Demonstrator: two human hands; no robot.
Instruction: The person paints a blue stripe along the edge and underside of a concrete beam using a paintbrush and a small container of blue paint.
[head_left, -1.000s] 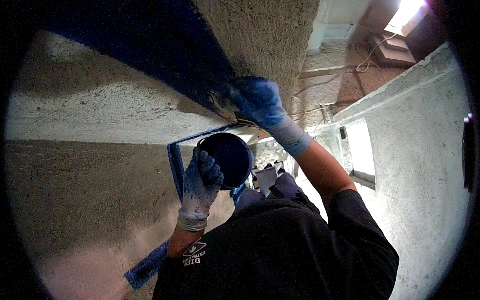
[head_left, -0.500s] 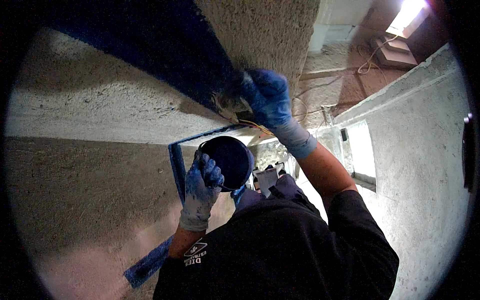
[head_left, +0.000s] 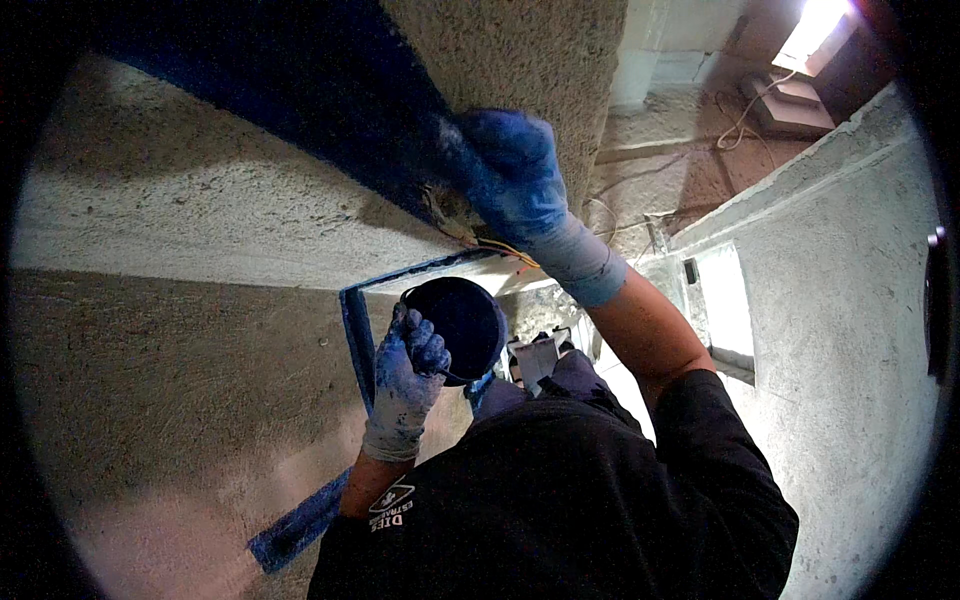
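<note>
My left hand [head_left: 408, 360], in a pale glove stained blue, is closed on the handle and rim side of a dark bucket [head_left: 456, 330]. The bucket's inside looks dark blue; its contents are hard to make out. Higher up, my right hand [head_left: 512, 180], its glove heavily blue, is curled shut against the edge of a wide blue painted band [head_left: 300, 90] on the rough plaster. Whatever lies in its fingers is hidden. Several thin coloured wires [head_left: 508, 250] come out of the plaster just below my right wrist.
A narrower blue stripe [head_left: 352, 335] turns a corner left of the bucket, and another blue strip [head_left: 300, 525] runs at lower left. On the right stand a grey wall [head_left: 840, 330] and a bright window opening [head_left: 725, 305]. A lit lamp [head_left: 815, 35] shines at upper right.
My right hand has shifted up and to the left along the blue band. My left hand and the bucket have stayed almost in place.
</note>
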